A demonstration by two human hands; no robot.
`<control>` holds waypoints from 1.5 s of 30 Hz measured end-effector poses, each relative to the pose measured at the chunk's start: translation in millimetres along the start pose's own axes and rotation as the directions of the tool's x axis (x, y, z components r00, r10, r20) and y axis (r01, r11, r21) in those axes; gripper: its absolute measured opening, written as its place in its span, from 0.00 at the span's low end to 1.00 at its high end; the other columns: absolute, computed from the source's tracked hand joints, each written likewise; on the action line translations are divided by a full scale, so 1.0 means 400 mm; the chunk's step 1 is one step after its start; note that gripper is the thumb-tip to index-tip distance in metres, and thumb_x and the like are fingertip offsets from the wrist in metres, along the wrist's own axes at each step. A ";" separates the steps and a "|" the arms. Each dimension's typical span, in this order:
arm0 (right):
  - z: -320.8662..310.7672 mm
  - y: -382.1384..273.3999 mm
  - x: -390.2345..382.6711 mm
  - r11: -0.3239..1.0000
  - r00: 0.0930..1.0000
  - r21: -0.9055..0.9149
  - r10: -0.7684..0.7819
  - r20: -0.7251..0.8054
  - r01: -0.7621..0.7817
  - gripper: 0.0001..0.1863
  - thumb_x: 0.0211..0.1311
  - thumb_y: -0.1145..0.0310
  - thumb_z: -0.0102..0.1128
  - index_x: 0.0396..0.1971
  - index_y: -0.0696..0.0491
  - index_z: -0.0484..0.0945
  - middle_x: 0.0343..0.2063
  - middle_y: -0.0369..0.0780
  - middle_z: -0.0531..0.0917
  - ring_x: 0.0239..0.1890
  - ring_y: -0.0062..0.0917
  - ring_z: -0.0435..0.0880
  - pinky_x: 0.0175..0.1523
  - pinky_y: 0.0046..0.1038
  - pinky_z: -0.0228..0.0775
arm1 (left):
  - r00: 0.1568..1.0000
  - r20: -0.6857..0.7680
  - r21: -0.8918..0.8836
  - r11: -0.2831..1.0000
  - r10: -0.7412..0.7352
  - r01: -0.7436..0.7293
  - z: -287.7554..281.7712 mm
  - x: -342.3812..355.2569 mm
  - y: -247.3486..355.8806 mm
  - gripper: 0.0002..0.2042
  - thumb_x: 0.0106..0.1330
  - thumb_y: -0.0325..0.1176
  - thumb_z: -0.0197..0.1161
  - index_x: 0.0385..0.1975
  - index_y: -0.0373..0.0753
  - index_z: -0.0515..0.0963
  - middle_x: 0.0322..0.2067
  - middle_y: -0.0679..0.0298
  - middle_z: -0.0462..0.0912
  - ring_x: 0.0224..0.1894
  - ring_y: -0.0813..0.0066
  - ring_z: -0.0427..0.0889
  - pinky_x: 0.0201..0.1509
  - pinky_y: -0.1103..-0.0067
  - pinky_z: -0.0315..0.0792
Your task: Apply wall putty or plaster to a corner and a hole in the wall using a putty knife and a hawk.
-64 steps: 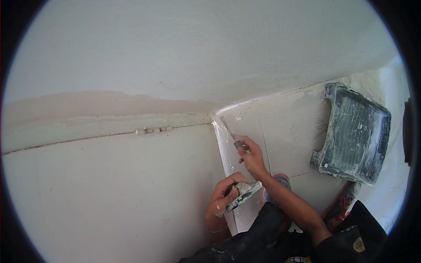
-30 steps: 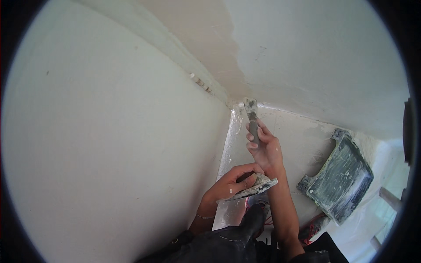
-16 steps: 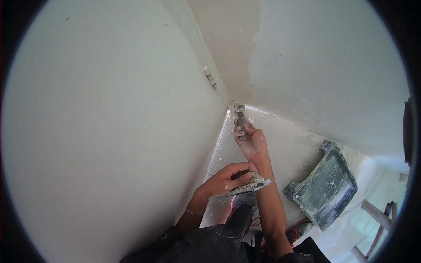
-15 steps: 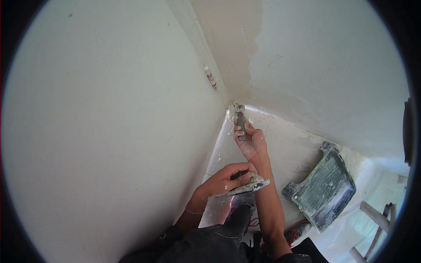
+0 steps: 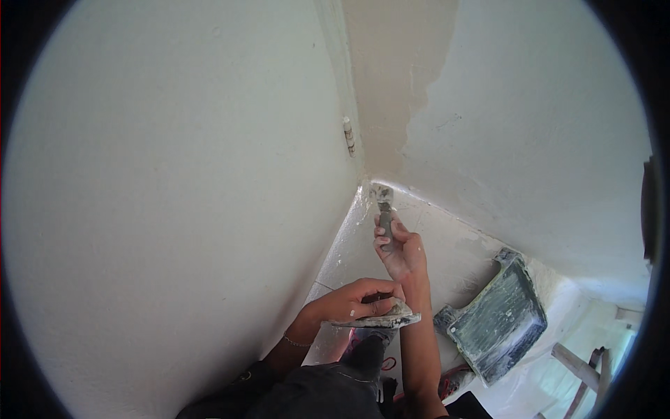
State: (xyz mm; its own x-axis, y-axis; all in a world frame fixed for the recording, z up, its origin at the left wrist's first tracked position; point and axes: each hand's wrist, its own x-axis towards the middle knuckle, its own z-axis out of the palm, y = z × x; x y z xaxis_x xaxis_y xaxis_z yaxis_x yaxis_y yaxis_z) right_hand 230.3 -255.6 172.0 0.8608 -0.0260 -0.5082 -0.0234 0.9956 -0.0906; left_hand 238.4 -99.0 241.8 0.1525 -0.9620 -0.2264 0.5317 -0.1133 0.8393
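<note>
My right hand (image 5: 403,255) is wrapped round the grey handle of a putty knife (image 5: 386,229). Its smeared blade points away from me, low down by the spot where the two walls meet the floor. Nearer to me, my left hand (image 5: 356,302) grips a plastering trowel (image 5: 377,322), seen almost edge-on, with whitish paste along its blade. The trowel's right end overlaps my right forearm in the picture; I cannot tell whether they touch. A damp-looking beige patch (image 5: 384,84) runs down the right wall beside the corner.
A plain white wall (image 5: 174,174) rises close on my left. On the tiled floor (image 5: 447,244) to my right lies a paste-smeared dark green tray (image 5: 499,318). A short pale pipe stub (image 5: 349,136) sticks out near the corner. Wooden poles (image 5: 576,363) stand at the lower right.
The view has shifted, so the corner sits a little lower and further right. The putty knife's blade has drawn back slightly from the corner. The trowel has turned to lie more level.
</note>
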 end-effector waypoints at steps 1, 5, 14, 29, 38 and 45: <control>-0.003 0.000 0.010 1.000 1.000 -0.003 -0.002 0.002 0.002 0.20 0.67 0.76 0.45 0.58 0.59 0.64 0.43 0.45 0.74 0.36 0.26 0.73 0.35 0.22 0.69 | 1.000 -0.009 0.003 1.000 -0.008 0.008 0.005 -0.001 0.005 0.17 0.71 0.44 0.54 0.42 0.34 0.74 0.36 0.67 0.76 0.41 0.82 0.71 0.50 0.81 0.64; -0.009 -0.008 0.071 0.999 0.999 0.025 0.027 -0.023 -0.027 0.22 0.66 0.78 0.43 0.60 0.59 0.61 0.45 0.48 0.73 0.37 0.27 0.73 0.37 0.22 0.70 | 0.999 -0.021 0.027 0.999 0.044 -0.043 0.013 0.009 0.005 0.10 0.72 0.36 0.53 0.41 0.35 0.73 0.32 0.69 0.74 0.37 0.85 0.68 0.45 0.84 0.65; 0.058 -0.007 0.098 0.962 0.996 0.266 0.078 -0.045 -0.063 0.20 0.65 0.81 0.41 0.57 0.63 0.61 0.44 0.51 0.71 0.36 0.29 0.73 0.36 0.24 0.72 | 0.999 -0.014 0.058 0.998 0.032 -0.031 0.006 -0.001 0.005 0.12 0.73 0.38 0.52 0.41 0.35 0.73 0.32 0.69 0.74 0.36 0.84 0.67 0.44 0.83 0.65; 0.043 0.006 0.032 0.964 0.992 0.235 0.126 0.004 -0.124 0.20 0.66 0.80 0.42 0.58 0.62 0.61 0.46 0.51 0.71 0.39 0.29 0.72 0.39 0.25 0.72 | 0.986 0.137 0.058 0.994 -0.097 0.090 -0.039 -0.014 -0.001 0.16 0.72 0.42 0.53 0.46 0.33 0.73 0.41 0.65 0.76 0.47 0.80 0.71 0.55 0.81 0.62; 0.065 -0.013 0.116 0.942 0.989 0.328 0.112 -0.096 -0.075 0.19 0.66 0.80 0.42 0.57 0.64 0.60 0.45 0.52 0.72 0.36 0.32 0.74 0.41 0.27 0.74 | 0.989 0.135 0.033 0.997 -0.067 0.063 -0.036 -0.006 -0.014 0.15 0.71 0.40 0.54 0.46 0.33 0.73 0.42 0.66 0.76 0.47 0.80 0.70 0.55 0.81 0.62; 0.120 -0.041 0.079 0.864 0.982 0.480 0.186 -0.024 -0.152 0.21 0.67 0.79 0.39 0.60 0.64 0.59 0.47 0.52 0.71 0.37 0.31 0.74 0.41 0.26 0.74 | 0.991 0.111 0.069 0.996 -0.072 0.065 -0.043 -0.008 -0.002 0.14 0.71 0.40 0.54 0.46 0.34 0.73 0.41 0.66 0.76 0.46 0.80 0.70 0.55 0.81 0.62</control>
State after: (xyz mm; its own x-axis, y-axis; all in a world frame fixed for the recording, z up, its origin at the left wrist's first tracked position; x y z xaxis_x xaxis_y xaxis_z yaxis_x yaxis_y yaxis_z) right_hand 282.3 -268.6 198.6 0.8292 0.1573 -0.5364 0.0932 0.9073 0.4101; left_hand 252.0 -91.5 233.4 0.0205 -0.9729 -0.2305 0.4818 -0.1924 0.8549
